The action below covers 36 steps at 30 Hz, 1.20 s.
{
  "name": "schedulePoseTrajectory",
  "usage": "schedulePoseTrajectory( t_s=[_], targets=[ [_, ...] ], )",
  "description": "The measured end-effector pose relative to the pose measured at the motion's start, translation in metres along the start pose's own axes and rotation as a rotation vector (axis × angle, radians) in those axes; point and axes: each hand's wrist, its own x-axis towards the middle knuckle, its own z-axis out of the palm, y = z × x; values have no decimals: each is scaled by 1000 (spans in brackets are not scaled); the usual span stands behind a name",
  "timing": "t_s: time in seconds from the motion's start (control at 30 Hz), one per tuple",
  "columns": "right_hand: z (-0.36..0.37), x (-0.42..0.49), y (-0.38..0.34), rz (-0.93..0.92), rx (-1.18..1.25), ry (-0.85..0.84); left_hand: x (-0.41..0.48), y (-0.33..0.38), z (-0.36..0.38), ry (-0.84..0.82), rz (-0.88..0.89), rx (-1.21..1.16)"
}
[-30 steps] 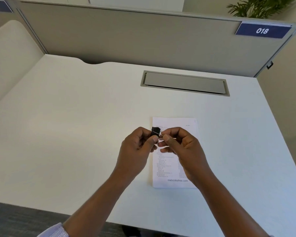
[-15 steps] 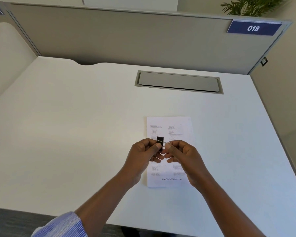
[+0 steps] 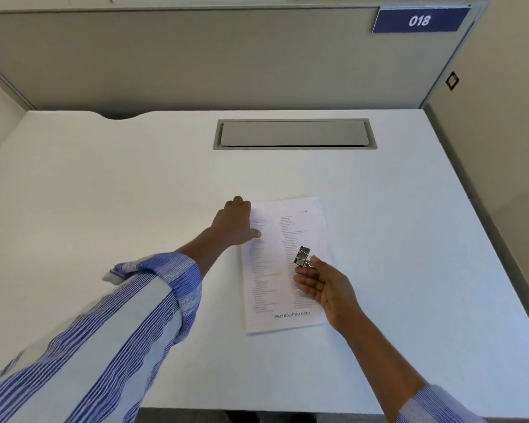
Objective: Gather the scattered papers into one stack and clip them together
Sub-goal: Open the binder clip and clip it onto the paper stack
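A stack of printed white papers (image 3: 275, 288) lies flat on the white desk (image 3: 119, 209), long side pointing away from me. My left hand (image 3: 234, 222) rests on the stack's far left corner, fingers at the paper's edge and thumb on the sheet. My right hand (image 3: 324, 283) hovers over the right side of the stack and pinches the wire handle of a black binder clip (image 3: 301, 257) between thumb and forefinger; the clip's jaws look spread.
A grey cable-tray lid (image 3: 293, 134) is set into the desk behind the papers. A beige partition (image 3: 196, 56) with a blue "018" sign (image 3: 419, 20) closes the back. The desk's near edge runs along the bottom; a wall stands to the right.
Both hands held the clip together over the papers before. Now my left hand has let go and reached to the stack's far left corner; my right hand keeps the clip.
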Motion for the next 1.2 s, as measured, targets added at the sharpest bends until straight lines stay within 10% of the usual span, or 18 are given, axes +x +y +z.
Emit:
schedulePoseTrajectory(
  t_s=[0.9,1.2],
  targets=[
    [-8,12,8,-7,50,-23,58,10,-16,-255,-16,221],
    [-8,11,8,-13,42,-20,61,0,-9,-185,-23,-156]
  ],
)
